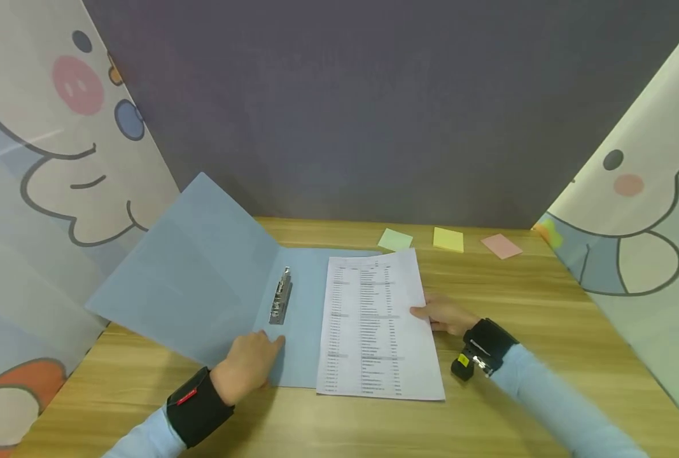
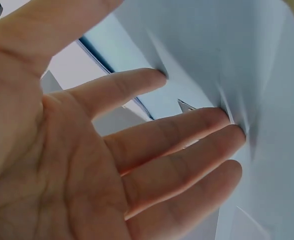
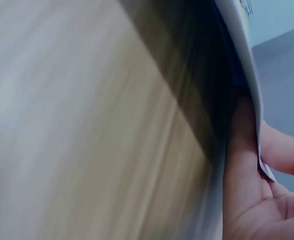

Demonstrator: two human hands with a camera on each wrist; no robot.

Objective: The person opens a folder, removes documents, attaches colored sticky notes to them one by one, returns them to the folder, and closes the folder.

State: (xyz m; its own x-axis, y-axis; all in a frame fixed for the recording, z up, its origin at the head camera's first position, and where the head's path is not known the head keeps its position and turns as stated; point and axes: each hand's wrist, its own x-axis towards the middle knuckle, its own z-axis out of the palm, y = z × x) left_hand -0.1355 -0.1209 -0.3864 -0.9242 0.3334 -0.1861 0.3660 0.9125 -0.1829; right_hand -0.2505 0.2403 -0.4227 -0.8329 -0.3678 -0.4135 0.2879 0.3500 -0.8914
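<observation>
A light blue folder (image 1: 301,356) lies spread on the table, its cover (image 1: 196,267) tilted up at the left. Near its fold is a metal clip (image 1: 280,298). Printed sheets (image 1: 373,331) cover the folder's right part, and my right hand (image 1: 445,315) pinches their right edge between thumb and fingers. In the right wrist view the right hand (image 3: 266,190) has the thumb on one side of the paper (image 3: 254,85). My left hand (image 1: 249,362) is at the cover's lower edge; in the left wrist view the left hand's straight fingertips (image 2: 226,117) touch the blue surface (image 2: 281,150).
Green (image 1: 395,240), yellow (image 1: 448,240) and pink (image 1: 501,246) sticky notes lie at the back of the wooden table (image 1: 522,305). A dark panel (image 1: 339,114) stands behind, with cartoon-printed sheets (image 1: 631,210) on both sides.
</observation>
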